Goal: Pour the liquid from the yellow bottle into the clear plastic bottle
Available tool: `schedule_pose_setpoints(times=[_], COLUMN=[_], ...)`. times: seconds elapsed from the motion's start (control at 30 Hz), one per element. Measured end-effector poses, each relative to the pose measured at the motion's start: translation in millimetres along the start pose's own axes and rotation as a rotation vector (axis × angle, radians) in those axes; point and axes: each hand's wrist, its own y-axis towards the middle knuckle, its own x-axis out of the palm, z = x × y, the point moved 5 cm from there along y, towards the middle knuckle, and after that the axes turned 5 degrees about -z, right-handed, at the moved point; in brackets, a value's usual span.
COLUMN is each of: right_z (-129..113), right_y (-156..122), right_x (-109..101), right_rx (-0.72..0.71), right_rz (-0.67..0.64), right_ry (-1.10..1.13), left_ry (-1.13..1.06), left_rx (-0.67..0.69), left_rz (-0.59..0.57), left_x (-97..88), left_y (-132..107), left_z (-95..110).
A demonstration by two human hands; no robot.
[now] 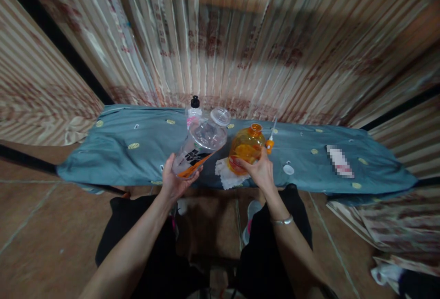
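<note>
A clear plastic cup (194, 154) with black and orange print leans to the right in my left hand (177, 180), whose fingers wrap around its lower part. Near the cup's upper end is a clear round lid (220, 116); I cannot tell whether it is attached. My right hand (259, 169) grips the side of a round, see-through orange bottle (246, 145) with an uncapped neck. Under that bottle lies a white cloth (229, 176). Just right of it rests an orange spray head (270, 145) with a thin tube pointing up.
Behind the cup stands a bottle with a black cap (195, 102). A small white disc (288, 169) and a blurred flat object (339, 161) lie to the right on the blue-green cloth-covered bench (120, 164). Striped curtains (220, 38) hang behind it.
</note>
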Motion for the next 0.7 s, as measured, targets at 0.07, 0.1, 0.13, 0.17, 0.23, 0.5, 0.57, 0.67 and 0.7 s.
schedule_pose_setpoints(times=[0.07, 0.1, 0.13, 0.17, 0.23, 0.5, 0.57, 0.67, 0.7], right_z=[2.9, 3.8, 4.3, 4.4, 3.7, -5.9, -6.9, -8.8, -9.4], right_y=[-0.3, -0.7, -1.4, -2.3, -4.4, -9.0, -9.8, -11.4, -11.9], right_x=[3.1, 5.0, 6.8, 8.4, 9.8, 9.0, 10.3, 13.2, 14.2], right_rx=[-0.032, -0.054, -0.073, -0.085, -0.078, -0.057, -0.072, -0.101, -0.109], right_rz=[-0.026, -0.049, -0.077, -0.102, -0.128, -0.104, -0.094, -0.077, -0.071], right_ry=[0.052, 0.087, 0.118, 0.142, 0.163, 0.146, 0.112, 0.083, 0.077], left_ry=[0.008, 0.012, 0.015, 0.016, 0.017, 0.004, 0.004, 0.007, 0.009], left_rx=[-0.003, -0.005, -0.007, -0.006, -0.006, 0.023, 0.035, 0.055, 0.061], left_rz=[0.011, 0.014, 0.017, 0.02, 0.031, 0.079, 0.08, 0.079, 0.078], left_x=[-2.8, -4.8, -7.2, -10.0, -15.8, -25.6, -26.0, -28.4, -29.4], left_y=[-0.6, -0.8, -0.8, -0.7, 0.0, 0.9, 0.2, -0.1, 0.0], left_z=[-2.2, -3.2, -4.1, -4.9, -6.6, -10.0, -8.2, -3.7, -2.1])
